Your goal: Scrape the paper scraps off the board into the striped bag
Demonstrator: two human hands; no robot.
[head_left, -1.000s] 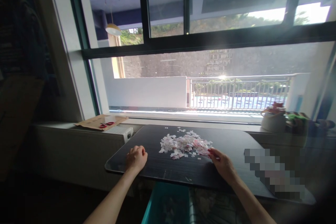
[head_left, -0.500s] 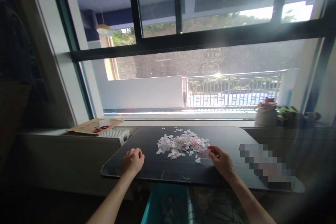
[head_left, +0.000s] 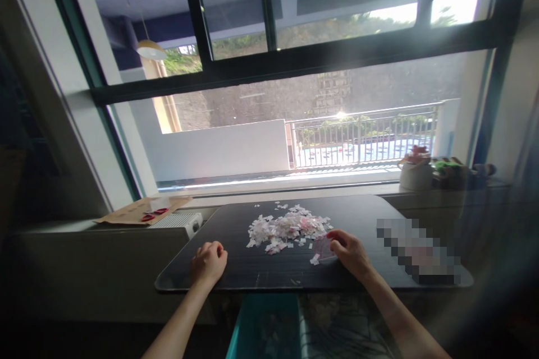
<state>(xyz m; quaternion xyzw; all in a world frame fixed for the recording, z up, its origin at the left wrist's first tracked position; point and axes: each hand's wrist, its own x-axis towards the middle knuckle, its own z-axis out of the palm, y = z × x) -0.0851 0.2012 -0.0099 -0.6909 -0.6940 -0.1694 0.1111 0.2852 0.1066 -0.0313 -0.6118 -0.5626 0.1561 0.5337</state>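
Note:
On the dark table (head_left: 261, 275) lies a loose heap of small white and pinkish paper scraps (head_left: 286, 227). My right hand (head_left: 348, 252) is at the heap's right side, thumb and fingers pinched on a thin see-through pinkish piece (head_left: 323, 248), which looks like plastic. Its lower part hangs close to the tabletop, beside a few stray scraps. My left hand (head_left: 209, 262) rests on the table left of the heap, apart from it. Its fingers are curled in, and nothing shows in them.
Red-handled scissors (head_left: 155, 214) lie on brown paper (head_left: 126, 212) on the left sill, beside a white radiator (head_left: 177, 224). A blurred-out object (head_left: 421, 252) lies on the table's right. A teal bin (head_left: 269, 325) is below the front edge. A white pot (head_left: 416, 174) stands on the right sill.
My right hand has drawn the see-through piece slightly away from the heap, so more of it shows. My left hand stays resting on the table. The whole view has shifted slightly.

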